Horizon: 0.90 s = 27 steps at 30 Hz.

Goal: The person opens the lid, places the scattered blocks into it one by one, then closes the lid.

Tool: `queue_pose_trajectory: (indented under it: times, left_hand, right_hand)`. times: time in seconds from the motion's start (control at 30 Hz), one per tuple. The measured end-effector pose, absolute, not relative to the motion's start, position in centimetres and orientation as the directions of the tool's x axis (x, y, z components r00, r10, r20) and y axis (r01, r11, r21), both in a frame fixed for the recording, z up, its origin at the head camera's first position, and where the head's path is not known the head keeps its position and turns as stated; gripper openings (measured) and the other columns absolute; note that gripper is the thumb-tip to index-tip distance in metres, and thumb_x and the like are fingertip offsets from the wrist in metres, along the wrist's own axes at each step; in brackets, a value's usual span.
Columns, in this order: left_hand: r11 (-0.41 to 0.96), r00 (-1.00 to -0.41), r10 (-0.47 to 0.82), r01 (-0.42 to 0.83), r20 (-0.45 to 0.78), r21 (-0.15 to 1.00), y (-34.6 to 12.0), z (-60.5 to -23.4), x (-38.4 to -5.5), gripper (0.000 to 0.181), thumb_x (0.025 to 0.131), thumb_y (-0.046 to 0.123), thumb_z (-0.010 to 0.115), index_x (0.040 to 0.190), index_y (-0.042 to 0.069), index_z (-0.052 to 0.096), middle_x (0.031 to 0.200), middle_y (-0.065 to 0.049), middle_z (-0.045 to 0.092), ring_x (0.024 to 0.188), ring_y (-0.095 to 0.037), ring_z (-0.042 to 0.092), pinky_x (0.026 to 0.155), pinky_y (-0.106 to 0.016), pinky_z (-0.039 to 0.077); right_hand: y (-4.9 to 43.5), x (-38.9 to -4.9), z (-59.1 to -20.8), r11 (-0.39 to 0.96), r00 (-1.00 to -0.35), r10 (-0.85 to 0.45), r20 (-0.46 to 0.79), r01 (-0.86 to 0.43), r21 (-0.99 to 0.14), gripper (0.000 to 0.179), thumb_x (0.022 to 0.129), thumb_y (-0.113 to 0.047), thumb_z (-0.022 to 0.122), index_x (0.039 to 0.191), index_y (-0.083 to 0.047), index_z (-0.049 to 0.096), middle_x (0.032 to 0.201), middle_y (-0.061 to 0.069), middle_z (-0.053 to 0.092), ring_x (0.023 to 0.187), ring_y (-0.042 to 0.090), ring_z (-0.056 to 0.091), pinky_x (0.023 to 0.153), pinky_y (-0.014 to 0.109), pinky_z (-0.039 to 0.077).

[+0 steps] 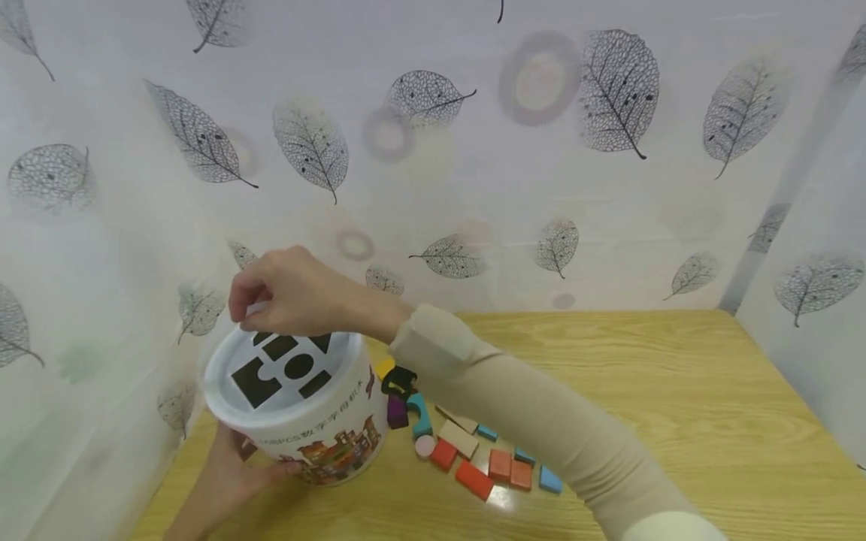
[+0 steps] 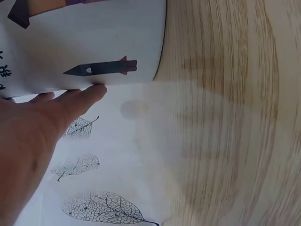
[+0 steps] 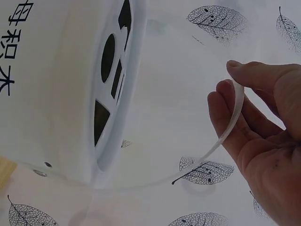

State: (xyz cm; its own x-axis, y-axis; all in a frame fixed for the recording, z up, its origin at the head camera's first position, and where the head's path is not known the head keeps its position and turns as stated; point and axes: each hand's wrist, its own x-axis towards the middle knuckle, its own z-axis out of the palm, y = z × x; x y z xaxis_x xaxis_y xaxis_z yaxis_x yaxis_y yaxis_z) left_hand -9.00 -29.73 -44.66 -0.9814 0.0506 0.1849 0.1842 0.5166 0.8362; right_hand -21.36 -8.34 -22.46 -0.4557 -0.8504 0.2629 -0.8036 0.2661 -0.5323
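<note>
A white bucket (image 1: 325, 436) with printed toy buildings stands on the table at the left. Its white lid (image 1: 284, 372) has dark cut-out shapes. Above the lid's far edge, my right hand (image 1: 291, 293) pinches the bucket's translucent curved handle (image 3: 228, 132) between thumb and fingers. In the right wrist view the handle arcs from the bucket's side up to that right hand (image 3: 263, 113). Low on the bucket's left side, my left hand (image 1: 230, 473) rests with spread thumb and fingers against the wall. The left wrist view shows the left hand's straight fingers (image 2: 77, 99) along that wall.
Right of the bucket lie several loose wooden blocks: a red block (image 1: 475, 479), a teal arch (image 1: 420, 415), a purple block (image 1: 397, 412), a light blue block (image 1: 550, 479). My right sleeve (image 1: 528, 406) passes over some. A leaf-patterned sheet (image 1: 460, 188) surrounds the wooden table (image 1: 676, 391).
</note>
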Motion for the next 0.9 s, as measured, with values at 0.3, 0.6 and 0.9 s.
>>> queue_pose_trajectory:
  times: [0.3,0.6,0.9]
  left_hand:
    - [0.219,-0.952,0.004,0.299,0.306,0.929,-30.8,-43.6,-9.0,0.094,0.092,-0.002,0.065,0.165,0.023,0.011,0.167,-0.002,0.028,0.138,0.003,0.043,0.101,-0.01,0.045]
    - [-0.099,-0.915,-0.237,0.357,0.327,0.929,-28.8,-39.9,-9.9,0.047,0.112,0.016,0.03,0.158,0.006,0.032,0.16,-0.008,0.04,0.139,-0.008,0.05,0.107,-0.016,0.048]
    - [0.029,-0.935,-0.239,0.263,0.262,0.964,-29.0,-38.6,-11.1,0.054,0.113,0.032,0.031,0.158,0.001,0.034,0.152,0.001,0.05,0.14,-0.002,0.047,0.113,-0.013,0.041]
  right_hand:
    - [-6.0,-23.0,-24.2,0.22,-0.485,-0.81,0.328,-0.771,-0.597,0.013,0.095,-0.016,0.073,0.106,-0.011,0.076,0.105,-0.001,0.077,0.095,0.003,0.069,0.087,0.008,0.052]
    - [-2.1,-24.4,-27.6,0.222,-0.631,-0.721,0.286,-0.601,-0.768,0.023,0.096,-0.027,0.072,0.114,-0.012,0.073,0.108,0.0,0.076,0.1,0.009,0.07,0.09,0.018,0.058]
    - [-0.4,-24.0,-30.7,0.269,-0.716,-0.685,0.133,-0.418,-0.868,0.028,0.101,-0.031,0.066,0.121,-0.012,0.07,0.117,0.003,0.071,0.104,0.014,0.071,0.083,0.026,0.063]
